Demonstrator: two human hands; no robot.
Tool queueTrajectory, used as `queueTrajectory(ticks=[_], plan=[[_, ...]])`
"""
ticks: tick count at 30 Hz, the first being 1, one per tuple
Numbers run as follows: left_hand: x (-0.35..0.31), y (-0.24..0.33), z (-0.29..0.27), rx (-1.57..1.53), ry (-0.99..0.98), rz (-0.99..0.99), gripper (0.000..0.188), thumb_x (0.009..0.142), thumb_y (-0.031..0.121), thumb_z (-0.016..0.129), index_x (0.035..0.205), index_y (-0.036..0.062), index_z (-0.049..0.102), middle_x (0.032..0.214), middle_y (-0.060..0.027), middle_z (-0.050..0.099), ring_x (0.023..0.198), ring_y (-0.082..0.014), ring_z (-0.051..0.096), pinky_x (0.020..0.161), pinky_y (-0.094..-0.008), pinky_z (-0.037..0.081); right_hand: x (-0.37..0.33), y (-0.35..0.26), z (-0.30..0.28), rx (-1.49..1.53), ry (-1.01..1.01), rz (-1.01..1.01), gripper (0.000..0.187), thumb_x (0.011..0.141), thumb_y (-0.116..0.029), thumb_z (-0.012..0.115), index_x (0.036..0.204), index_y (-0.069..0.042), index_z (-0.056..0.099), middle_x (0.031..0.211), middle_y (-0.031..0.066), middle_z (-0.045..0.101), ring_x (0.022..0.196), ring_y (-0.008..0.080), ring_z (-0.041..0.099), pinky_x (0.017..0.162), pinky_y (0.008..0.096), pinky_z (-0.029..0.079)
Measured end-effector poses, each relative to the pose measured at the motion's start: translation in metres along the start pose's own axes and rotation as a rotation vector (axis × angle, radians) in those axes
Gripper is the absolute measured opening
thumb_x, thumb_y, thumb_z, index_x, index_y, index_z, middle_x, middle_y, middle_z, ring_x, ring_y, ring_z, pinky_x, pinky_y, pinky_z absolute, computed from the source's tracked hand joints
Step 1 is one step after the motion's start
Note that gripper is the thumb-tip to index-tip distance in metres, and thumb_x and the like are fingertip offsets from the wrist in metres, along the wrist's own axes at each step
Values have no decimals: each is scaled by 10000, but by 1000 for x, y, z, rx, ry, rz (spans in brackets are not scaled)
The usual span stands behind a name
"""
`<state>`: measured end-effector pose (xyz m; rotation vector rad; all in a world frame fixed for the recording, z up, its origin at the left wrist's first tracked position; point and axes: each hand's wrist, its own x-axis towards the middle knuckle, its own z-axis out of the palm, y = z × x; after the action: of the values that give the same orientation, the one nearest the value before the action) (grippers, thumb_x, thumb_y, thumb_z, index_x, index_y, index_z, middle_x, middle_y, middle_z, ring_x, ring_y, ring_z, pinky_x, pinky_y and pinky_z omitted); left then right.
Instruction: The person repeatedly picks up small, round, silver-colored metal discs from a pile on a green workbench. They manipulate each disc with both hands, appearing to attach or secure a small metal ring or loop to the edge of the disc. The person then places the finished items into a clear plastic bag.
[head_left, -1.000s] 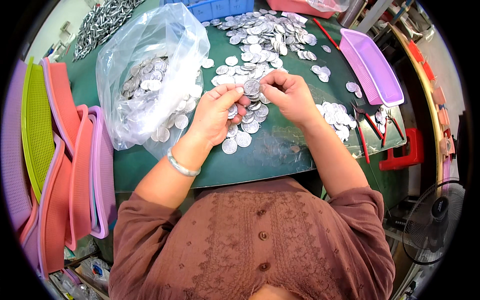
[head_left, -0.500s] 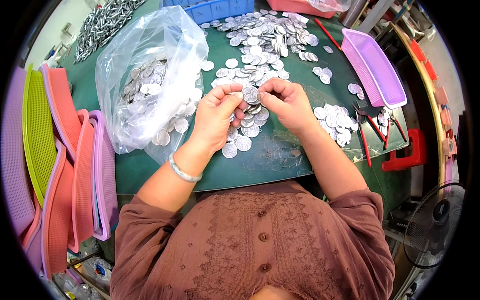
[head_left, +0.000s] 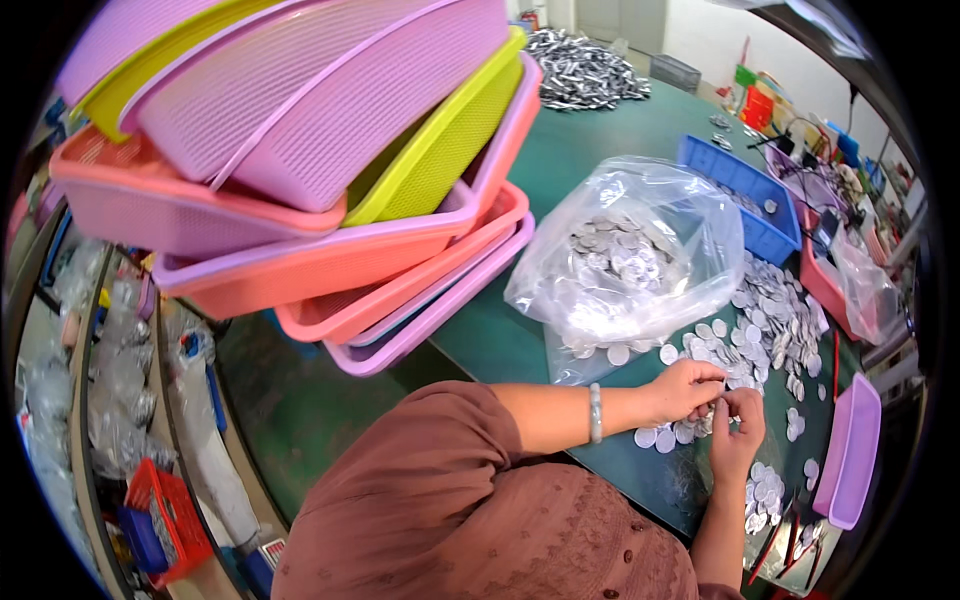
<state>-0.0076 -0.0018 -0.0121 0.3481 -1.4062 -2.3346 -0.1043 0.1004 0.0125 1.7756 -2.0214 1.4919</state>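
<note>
Both hands meet over the green table [head_left: 600, 150], just in front of the person's chest. The left hand [head_left: 688, 388] has its fingers curled, tips pinched together at a small silver disc [head_left: 716, 408]. The right hand [head_left: 738, 432] comes up from below, its fingertips closed on the same spot, so the two hands touch there. The disc is mostly hidden by the fingers; which hand bears it cannot be told. A pale bracelet [head_left: 595, 412] sits on the left wrist.

Loose discs [head_left: 765, 310] of the same kind lie spread on the table beyond the hands, with a few more just under the left hand and a smaller group [head_left: 762, 497] beside the right forearm.

A clear bag [head_left: 630, 250] — partly filled with discs, mouth open toward the hands — lies just left of the spread. Behind it stands a blue tray [head_left: 740, 185]. A purple tray [head_left: 848, 462] rests at the table's right edge.

A tilted stack of pink, purple and yellow baskets [head_left: 330, 150] fills the upper left of the view. A heap of metal parts [head_left: 585, 72] lies at the far end of the table.
</note>
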Motion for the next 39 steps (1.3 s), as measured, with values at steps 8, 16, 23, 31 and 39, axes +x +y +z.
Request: queueTrajectory(ticks=[8, 16, 23, 31, 39], plan=[[0, 1, -15, 41, 15, -20, 252, 852, 113, 458, 1072, 25, 542, 770, -3, 560, 611, -68, 502, 518, -215, 421, -1, 17, 3, 171, 33, 158, 110, 746, 13, 538, 852, 10, 569, 766, 80, 540, 688, 141, 529, 629, 232, 427], [-1, 16, -10, 72, -16, -106, 250, 831, 75, 444, 1033, -16, 560, 699, -41, 552, 551, -103, 465, 494, -213, 386, -4, 22, -5, 858, -125, 701, 166, 815, -112, 545, 912, 19, 573, 735, 35, 570, 621, 95, 491, 573, 221, 397], [-2, 19, -5, 88, 5, -170, 250, 834, 88, 438, 1029, 2, 570, 675, -24, 542, 538, -93, 452, 493, -211, 384, -5, 22, -7, 889, -174, 760, 131, 807, -111, 561, 877, -1, 572, 716, 31, 564, 596, 86, 483, 554, 209, 384], [-2, 20, -10, -39, -25, -228, 225, 833, 87, 484, 1019, -9, 566, 688, -49, 564, 577, -100, 510, 506, -207, 413, -6, 26, -8, 927, -196, 808, 146, 779, -126, 580, 865, -9, 581, 704, 5, 554, 580, 60, 460, 545, 185, 375], [0, 14, -13, -101, -5, -146, 141, 825, 54, 519, 956, 9, 548, 758, -41, 569, 638, -90, 527, 550, -200, 429, -5, 21, -7, 808, -98, 643, 142, 782, -97, 571, 868, 16, 582, 749, 6, 577, 637, 59, 496, 587, 199, 406]])
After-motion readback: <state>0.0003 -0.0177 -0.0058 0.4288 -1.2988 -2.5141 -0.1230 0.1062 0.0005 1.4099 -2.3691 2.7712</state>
